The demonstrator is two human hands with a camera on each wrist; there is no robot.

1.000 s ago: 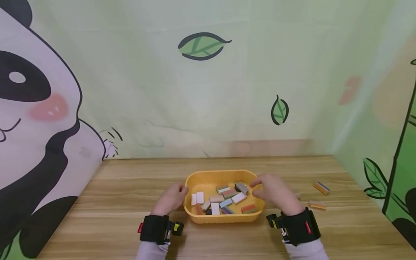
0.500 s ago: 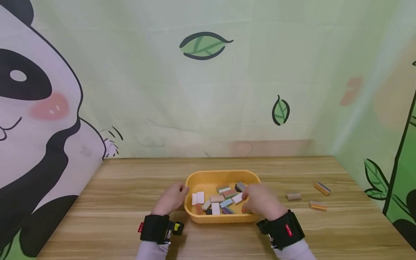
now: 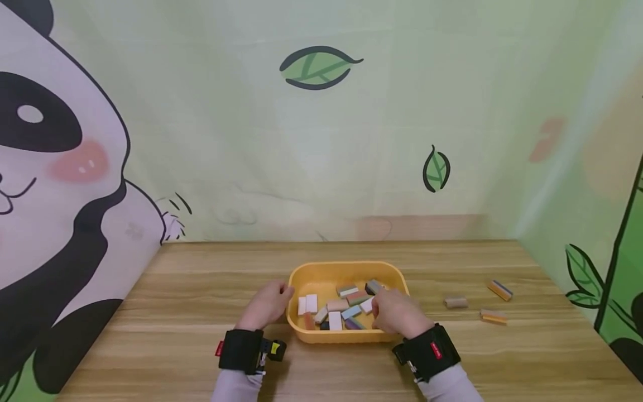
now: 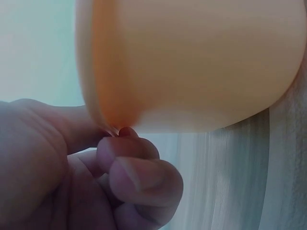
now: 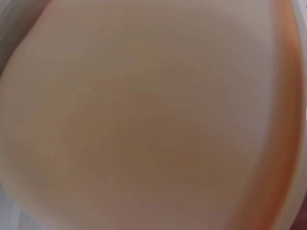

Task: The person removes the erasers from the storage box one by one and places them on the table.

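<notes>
A yellow plastic basin [image 3: 346,336] stands on the wooden table and holds several small oblong blocks, some white, others two-toned. My left hand [image 3: 265,305] pinches the basin's left rim between thumb and curled fingers, as the left wrist view also shows on the basin wall [image 4: 192,62]. Reaching over the right front rim, my right hand [image 3: 398,314] has its fingertips down inside the basin beside a white block [image 3: 367,305]. Whether those fingertips hold a block is hidden. In the right wrist view the basin's outer wall [image 5: 144,115] fills nearly everything, and the fingers stay out of sight.
Right of the basin, on the table [image 3: 542,357], lie a grey-brown block [image 3: 456,302], an orange-edged block [image 3: 494,317] and an orange block with a blue stripe [image 3: 500,290]. A cloth backdrop [image 3: 382,139] with leaf and panda drawings rises behind and at both sides.
My right hand has moved left and down from beside the right rim into the basin, covering an orange-and-green block there and uncovering the grey-brown block on the table. My left hand stays at the rim.
</notes>
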